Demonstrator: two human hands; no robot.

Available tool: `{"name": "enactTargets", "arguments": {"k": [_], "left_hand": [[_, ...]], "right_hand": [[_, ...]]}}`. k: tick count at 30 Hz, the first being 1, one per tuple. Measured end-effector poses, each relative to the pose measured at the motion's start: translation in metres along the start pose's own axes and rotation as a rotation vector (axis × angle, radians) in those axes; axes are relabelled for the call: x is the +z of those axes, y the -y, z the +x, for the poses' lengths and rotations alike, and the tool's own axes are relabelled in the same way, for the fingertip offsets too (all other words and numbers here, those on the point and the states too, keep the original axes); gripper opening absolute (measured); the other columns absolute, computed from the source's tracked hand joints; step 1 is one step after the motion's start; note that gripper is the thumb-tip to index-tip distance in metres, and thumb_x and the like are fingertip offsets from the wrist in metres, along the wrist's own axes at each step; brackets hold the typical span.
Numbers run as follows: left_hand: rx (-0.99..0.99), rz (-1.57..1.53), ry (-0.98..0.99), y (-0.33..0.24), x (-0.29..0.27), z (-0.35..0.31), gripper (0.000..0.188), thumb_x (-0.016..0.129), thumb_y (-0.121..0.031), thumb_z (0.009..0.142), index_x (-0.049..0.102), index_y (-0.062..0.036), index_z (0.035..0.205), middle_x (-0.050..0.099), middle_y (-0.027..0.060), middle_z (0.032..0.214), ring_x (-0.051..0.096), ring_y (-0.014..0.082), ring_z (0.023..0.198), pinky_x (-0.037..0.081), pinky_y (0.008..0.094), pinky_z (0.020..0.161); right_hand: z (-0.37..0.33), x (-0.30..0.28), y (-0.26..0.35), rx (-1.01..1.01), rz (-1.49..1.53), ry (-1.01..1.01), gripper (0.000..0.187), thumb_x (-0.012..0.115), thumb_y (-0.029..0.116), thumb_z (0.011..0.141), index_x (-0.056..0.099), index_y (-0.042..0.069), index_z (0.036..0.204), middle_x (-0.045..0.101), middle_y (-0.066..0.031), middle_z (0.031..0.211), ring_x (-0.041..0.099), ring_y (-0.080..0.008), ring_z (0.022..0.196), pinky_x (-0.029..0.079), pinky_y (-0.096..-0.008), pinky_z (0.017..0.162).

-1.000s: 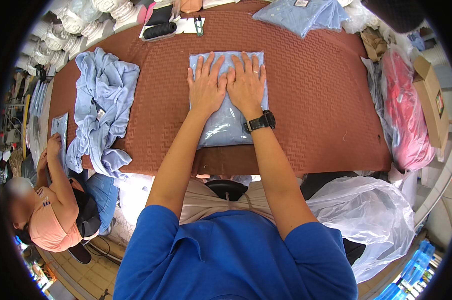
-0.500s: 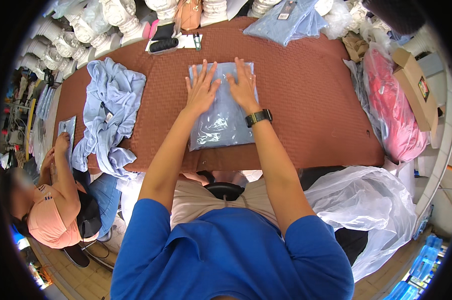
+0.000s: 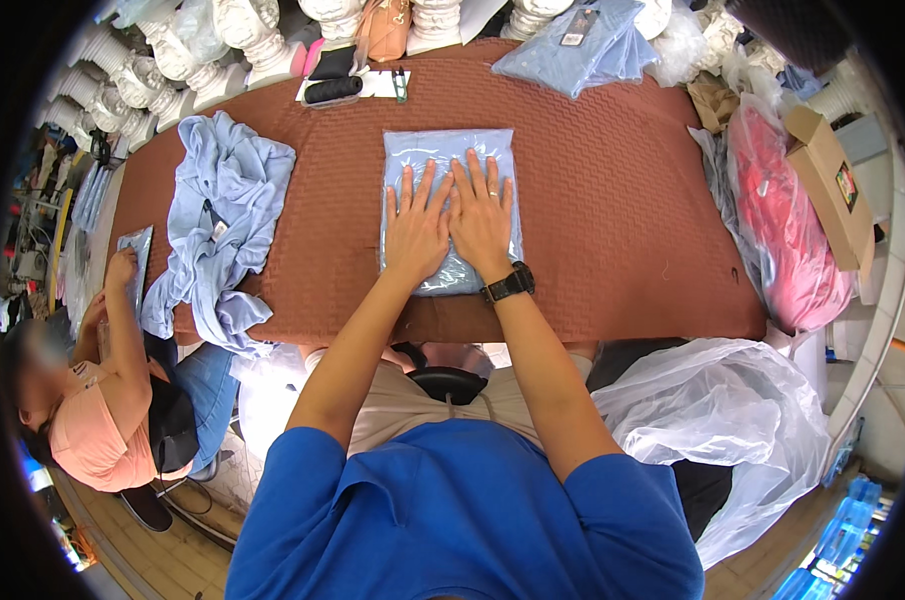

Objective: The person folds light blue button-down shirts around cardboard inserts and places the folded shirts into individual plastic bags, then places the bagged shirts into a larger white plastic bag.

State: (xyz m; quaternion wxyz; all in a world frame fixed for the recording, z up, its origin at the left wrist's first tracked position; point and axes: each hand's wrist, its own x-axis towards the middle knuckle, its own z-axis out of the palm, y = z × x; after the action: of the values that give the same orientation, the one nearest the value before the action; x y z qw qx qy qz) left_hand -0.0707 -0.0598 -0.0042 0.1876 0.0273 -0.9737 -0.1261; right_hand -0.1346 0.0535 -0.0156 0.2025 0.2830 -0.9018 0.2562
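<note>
A folded light-blue garment in a clear plastic bag (image 3: 448, 145) lies flat on the brown cloth-covered table (image 3: 613, 220) in front of me. My left hand (image 3: 418, 232) rests palm down on the left part of the bag, fingers stretched toward its far edge. Beside it, my right hand (image 3: 481, 222) presses flat on the bag too, fingers spread, a ring on one finger and a dark watch on the wrist. The thumbs of both hands lie close together near the bag's middle. Neither hand grips anything.
A crumpled light-blue garment (image 3: 228, 215) lies at the left. Bagged blue garments (image 3: 583, 50) sit at the far right, black thread (image 3: 333, 91) at the far edge. Pink bagged goods (image 3: 783, 210) and a cardboard box (image 3: 833, 185) stand right. A co-worker (image 3: 108, 420) sits left.
Both hands have slid toward me across the bag and come closer together, still flat on it. The bag's far part now shows uncovered.
</note>
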Motion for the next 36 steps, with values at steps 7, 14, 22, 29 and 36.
{"name": "enactTargets", "arguments": {"k": [7, 14, 22, 29, 36], "left_hand": [[-0.024, -0.044, -0.001, 0.000, 0.004, 0.002, 0.051, 0.041, -0.023, 0.101, 0.040, -0.0203, 0.152, 0.027, 0.0086, 0.163, 0.019, 0.0378, 0.151, 0.014, 0.0600, 0.119], [-0.019, -0.040, -0.021, 0.000, 0.006, 0.002, 0.049, 0.041, -0.025, 0.102, 0.041, -0.0208, 0.151, 0.028, 0.0080, 0.162, 0.020, 0.0373, 0.150, 0.015, 0.0602, 0.118], [-0.042, -0.089, 0.113, 0.007, -0.002, 0.011, 0.049, 0.046, -0.029, 0.101, 0.044, -0.0200, 0.149, 0.030, 0.0085, 0.161, 0.023, 0.0361, 0.150, 0.015, 0.0599, 0.119], [-0.063, -0.088, -0.019, 0.035, -0.006, 0.059, 0.055, 0.043, -0.047, 0.102, 0.039, -0.0237, 0.152, 0.029, 0.0077, 0.162, 0.022, 0.0335, 0.150, 0.014, 0.0598, 0.120], [-0.092, -0.063, 0.039, 0.042, 0.026, 0.047, 0.058, 0.037, -0.051, 0.103, 0.033, -0.0265, 0.155, 0.021, 0.0047, 0.165, 0.015, 0.0319, 0.152, 0.011, 0.0598, 0.120]], "right_hand": [[0.003, 0.000, 0.001, 0.051, 0.010, 0.037, 0.043, 0.043, 0.025, 0.102, 0.055, 0.010, 0.141, 0.040, -0.0108, 0.156, 0.030, -0.0361, 0.147, 0.019, -0.0555, 0.118], [0.003, -0.002, 0.002, 0.053, 0.013, 0.024, 0.043, 0.044, 0.025, 0.101, 0.056, 0.009, 0.139, 0.042, -0.0112, 0.155, 0.031, -0.0357, 0.146, 0.020, -0.0547, 0.118], [0.009, -0.003, -0.003, 0.107, 0.131, 0.082, 0.043, 0.047, 0.027, 0.100, 0.057, 0.012, 0.139, 0.041, -0.0104, 0.155, 0.031, -0.0351, 0.145, 0.019, -0.0568, 0.118], [0.046, -0.002, -0.014, 0.094, 0.058, 0.008, 0.046, 0.049, 0.034, 0.100, 0.054, 0.017, 0.142, 0.039, -0.0109, 0.156, 0.030, -0.0374, 0.146, 0.020, -0.0600, 0.117], [0.031, 0.014, -0.023, 0.078, -0.021, 0.042, 0.051, 0.047, 0.040, 0.101, 0.049, 0.018, 0.146, 0.036, -0.0110, 0.158, 0.028, -0.0392, 0.146, 0.019, -0.0608, 0.117]]}}
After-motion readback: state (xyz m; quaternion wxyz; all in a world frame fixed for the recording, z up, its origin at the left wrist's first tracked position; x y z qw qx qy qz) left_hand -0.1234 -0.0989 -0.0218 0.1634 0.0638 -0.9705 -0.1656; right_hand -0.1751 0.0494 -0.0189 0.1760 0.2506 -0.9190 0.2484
